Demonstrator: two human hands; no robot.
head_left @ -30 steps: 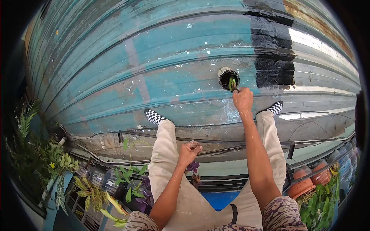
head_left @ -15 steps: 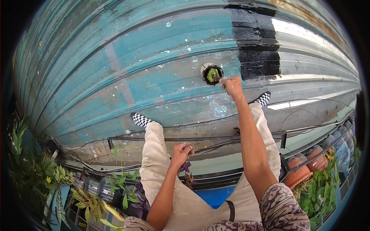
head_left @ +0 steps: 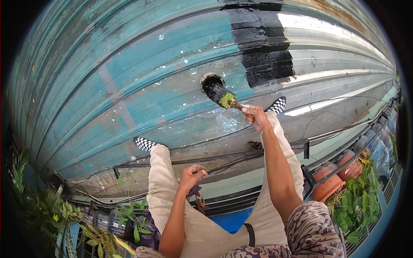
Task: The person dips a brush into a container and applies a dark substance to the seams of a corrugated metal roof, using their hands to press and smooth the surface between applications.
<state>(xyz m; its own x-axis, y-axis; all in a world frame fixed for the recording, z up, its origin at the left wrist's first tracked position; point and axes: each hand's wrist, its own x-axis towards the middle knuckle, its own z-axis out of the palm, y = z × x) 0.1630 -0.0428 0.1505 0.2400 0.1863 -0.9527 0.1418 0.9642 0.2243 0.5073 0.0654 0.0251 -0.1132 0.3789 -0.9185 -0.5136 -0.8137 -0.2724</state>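
Note:
My right hand (head_left: 257, 118) grips the handle of a paintbrush (head_left: 224, 98) whose bristles, loaded with black paint, reach to the rim of a small round tin (head_left: 211, 81) standing on the corrugated metal roof (head_left: 129, 73). The ferrule of the brush is green. My left hand (head_left: 190, 174) hovers over my left thigh with fingers loosely curled and nothing in it. A freshly painted black patch (head_left: 264, 51) lies on the roof just right of the tin. My legs stretch out on the sheet, checkered shoes (head_left: 144, 143) at the ends.
The roof sheet is worn turquoise with bare grey ribs at the right. A metal bar and cables (head_left: 215, 161) run along its lower edge. Below hang potted plants (head_left: 124, 215) at the left and clay pots (head_left: 329, 185) with foliage at the right.
My right hand has drawn the brush out of the tin and back toward me; the black bristles now show. The view has shifted, so the tin sits further left.

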